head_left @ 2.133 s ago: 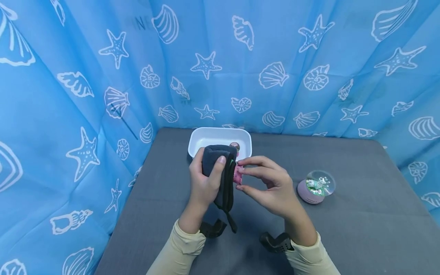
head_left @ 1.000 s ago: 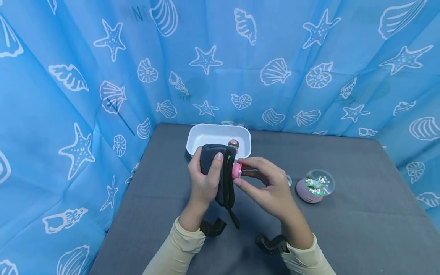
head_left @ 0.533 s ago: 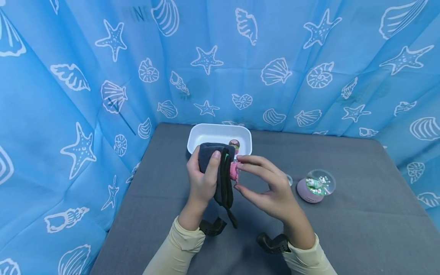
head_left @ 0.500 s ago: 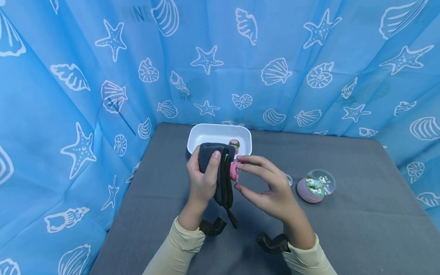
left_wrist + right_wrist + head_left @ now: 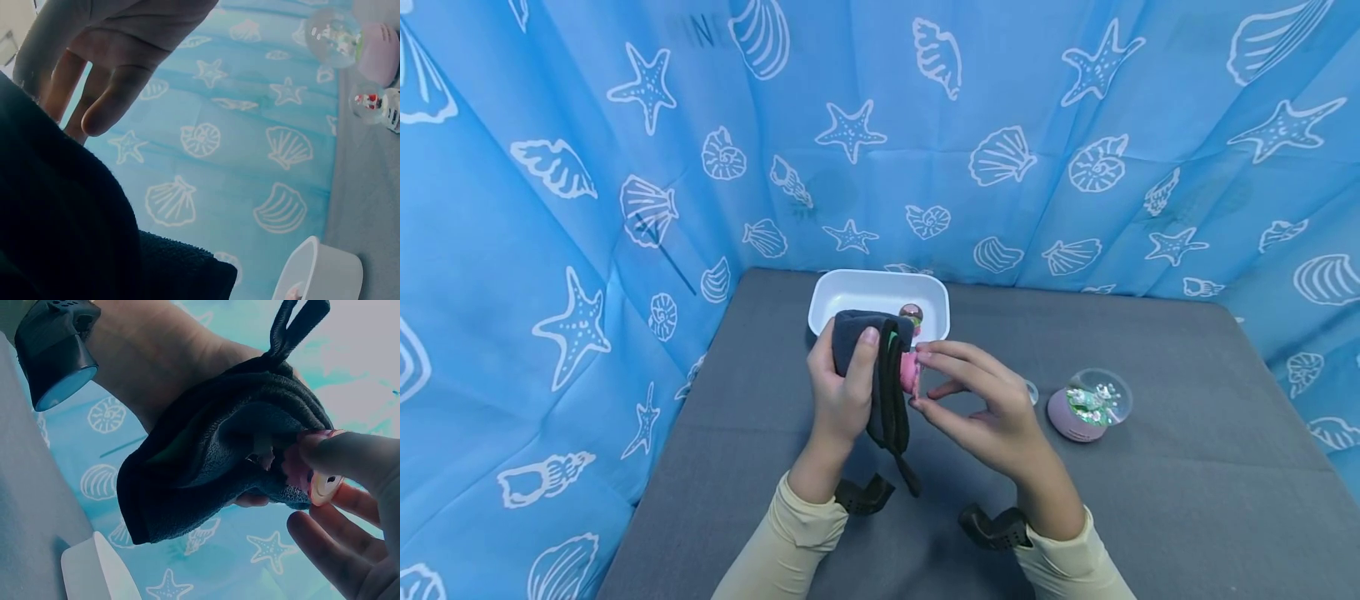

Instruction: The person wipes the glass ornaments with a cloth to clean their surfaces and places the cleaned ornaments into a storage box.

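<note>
My left hand [image 5: 838, 400] grips a folded dark blue towel [image 5: 855, 333] with black edging and a hanging loop, thumb across its front. At the towel's right side, my right hand [image 5: 988, 400] pinches the pink base [image 5: 909, 372] of a small snow globe between fingertips and thumb. In the right wrist view, the towel [image 5: 187, 487] folds around the globe's upper part, mostly hiding it, and the pale round underside of the base [image 5: 326, 486] faces outward. The left wrist view shows the towel [image 5: 62, 219] dark and close, with the right hand [image 5: 125, 37] beyond it.
Behind the towel stands a white tray [image 5: 850, 283] with a small snow globe [image 5: 912, 314] in it. To the right are a larger snow globe with a pink base [image 5: 1078, 417] and a small one [image 5: 372, 106], mostly hidden behind my right hand in the head view. A shell-patterned curtain surrounds the table.
The towel has shifted slightly left in the head view. My right fingers have changed their hold on the pink base, turning it against the towel. A small globe edge appeared behind that hand.
</note>
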A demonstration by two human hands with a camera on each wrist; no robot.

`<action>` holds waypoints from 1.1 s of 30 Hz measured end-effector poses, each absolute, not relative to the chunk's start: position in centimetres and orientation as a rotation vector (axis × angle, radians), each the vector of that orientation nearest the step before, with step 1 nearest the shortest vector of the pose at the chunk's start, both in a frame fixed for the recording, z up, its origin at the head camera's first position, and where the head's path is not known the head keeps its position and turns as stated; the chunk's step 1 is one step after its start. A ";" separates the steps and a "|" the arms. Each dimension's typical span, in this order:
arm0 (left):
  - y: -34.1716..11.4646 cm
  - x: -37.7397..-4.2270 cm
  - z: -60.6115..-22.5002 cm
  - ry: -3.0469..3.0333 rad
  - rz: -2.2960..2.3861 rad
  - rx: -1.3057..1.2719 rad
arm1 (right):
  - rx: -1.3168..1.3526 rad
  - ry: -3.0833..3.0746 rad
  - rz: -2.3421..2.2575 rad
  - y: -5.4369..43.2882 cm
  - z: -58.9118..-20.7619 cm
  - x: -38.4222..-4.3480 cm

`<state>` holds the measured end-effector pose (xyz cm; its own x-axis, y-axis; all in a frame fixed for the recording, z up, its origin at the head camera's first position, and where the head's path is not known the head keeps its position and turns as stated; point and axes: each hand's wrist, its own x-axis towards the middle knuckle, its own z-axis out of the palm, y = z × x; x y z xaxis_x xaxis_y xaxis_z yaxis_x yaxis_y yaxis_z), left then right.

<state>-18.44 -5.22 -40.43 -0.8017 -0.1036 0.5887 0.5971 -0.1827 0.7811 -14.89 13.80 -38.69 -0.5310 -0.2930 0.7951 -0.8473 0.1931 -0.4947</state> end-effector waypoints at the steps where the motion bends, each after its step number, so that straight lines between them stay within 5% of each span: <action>1: -5.2 -18.4 -40.4 -1.627 -2.027 -0.570 | 1.057 -1.933 1.334 13.8 -38.7 -14.9; 18: -5.0 -18.0 -40.3 -1.651 -1.968 -0.611 | 0.801 -2.119 1.385 14.2 -38.9 -14.7; 33: -4.8 -18.1 -40.3 -1.618 -1.978 -0.631 | 0.890 -2.114 1.313 14.9 -37.9 -14.4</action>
